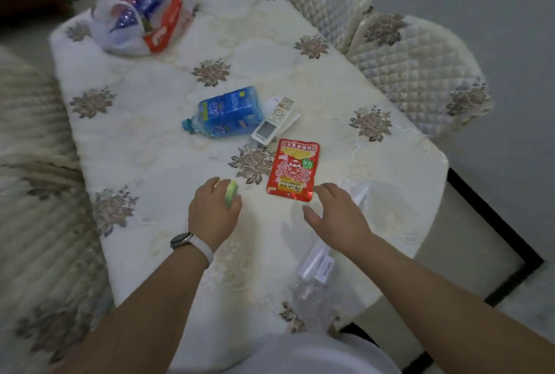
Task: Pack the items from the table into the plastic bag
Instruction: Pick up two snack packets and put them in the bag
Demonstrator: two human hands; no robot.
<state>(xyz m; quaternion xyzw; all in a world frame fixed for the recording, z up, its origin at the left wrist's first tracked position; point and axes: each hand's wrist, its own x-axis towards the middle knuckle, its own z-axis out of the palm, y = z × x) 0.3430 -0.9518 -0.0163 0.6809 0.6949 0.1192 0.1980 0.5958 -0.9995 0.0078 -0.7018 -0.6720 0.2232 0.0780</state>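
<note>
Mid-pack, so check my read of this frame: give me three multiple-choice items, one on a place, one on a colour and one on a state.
1. Where does the white remote control lie?
A) on the floor
B) beside the blue plastic bottle
C) in the person's lap

2. What colour is the flat foil packet?
A) mainly red
B) black
C) purple

3. What is the left hand doing?
A) lying flat and empty
B) gripping the bottle
C) holding a small green-yellow item

Answers:
1. B: the remote lies right next to the bottle, mid-table.
2. A: the packet's face is red with yellow print.
3. C: the fingers curl round the item, which pokes out by the thumb.
</note>
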